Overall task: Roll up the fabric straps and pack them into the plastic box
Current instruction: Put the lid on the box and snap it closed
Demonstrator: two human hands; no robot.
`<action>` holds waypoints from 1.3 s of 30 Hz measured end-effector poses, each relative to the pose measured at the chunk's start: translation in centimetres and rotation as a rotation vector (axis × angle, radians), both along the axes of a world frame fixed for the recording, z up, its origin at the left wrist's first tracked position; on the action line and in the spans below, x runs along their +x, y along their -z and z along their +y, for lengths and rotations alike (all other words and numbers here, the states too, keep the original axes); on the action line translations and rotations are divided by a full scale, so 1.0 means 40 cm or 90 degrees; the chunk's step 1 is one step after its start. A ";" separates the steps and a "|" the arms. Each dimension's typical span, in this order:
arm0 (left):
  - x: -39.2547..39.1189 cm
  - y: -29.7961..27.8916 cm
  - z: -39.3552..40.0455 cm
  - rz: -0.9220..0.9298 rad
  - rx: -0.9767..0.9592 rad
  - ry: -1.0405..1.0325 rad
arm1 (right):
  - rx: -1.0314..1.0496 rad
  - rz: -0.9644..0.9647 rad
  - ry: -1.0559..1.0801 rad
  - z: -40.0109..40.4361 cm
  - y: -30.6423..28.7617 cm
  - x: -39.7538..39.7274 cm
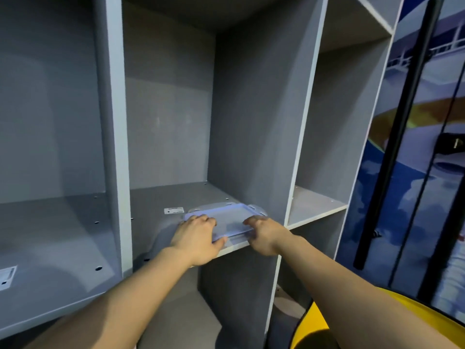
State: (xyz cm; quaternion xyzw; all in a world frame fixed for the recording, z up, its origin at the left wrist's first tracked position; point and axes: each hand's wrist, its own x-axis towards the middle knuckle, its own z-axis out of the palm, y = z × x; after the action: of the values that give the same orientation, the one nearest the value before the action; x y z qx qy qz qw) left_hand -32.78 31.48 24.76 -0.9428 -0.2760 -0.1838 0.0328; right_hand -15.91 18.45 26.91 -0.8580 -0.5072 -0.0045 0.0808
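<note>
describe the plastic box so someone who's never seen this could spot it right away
Find the tall grey shelving unit and its middle bay. On that bay's shelf, at the front edge, sits the plastic box, under the left hand and right hand. It is translucent with a bluish lid, unlike the flat white sticker beside it.

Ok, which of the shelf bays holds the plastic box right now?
The middle bay: the plastic box sits at its front edge, with both hands on it. The left bay and right bay show no box.
</note>
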 end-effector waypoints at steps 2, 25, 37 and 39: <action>0.011 0.017 0.010 0.026 0.008 -0.006 | -0.014 -0.006 -0.017 0.017 0.016 0.009; -0.074 -0.060 -0.075 -0.092 0.197 0.089 | 0.207 -0.223 -0.085 -0.118 -0.011 -0.018; 0.024 -0.190 -0.266 -0.299 -0.009 0.292 | 0.349 -0.203 0.061 -0.478 -0.160 -0.011; 0.059 -0.181 -0.315 -0.305 -0.109 0.352 | 0.354 -0.169 0.110 -0.566 -0.156 -0.003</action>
State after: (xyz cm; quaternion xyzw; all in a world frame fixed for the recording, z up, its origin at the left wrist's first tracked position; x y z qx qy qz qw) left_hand -30.42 18.86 32.01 -0.9113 -0.0254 -0.3775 -0.1624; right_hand -16.04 -4.21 33.16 -0.8350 -0.4179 -0.2616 0.2443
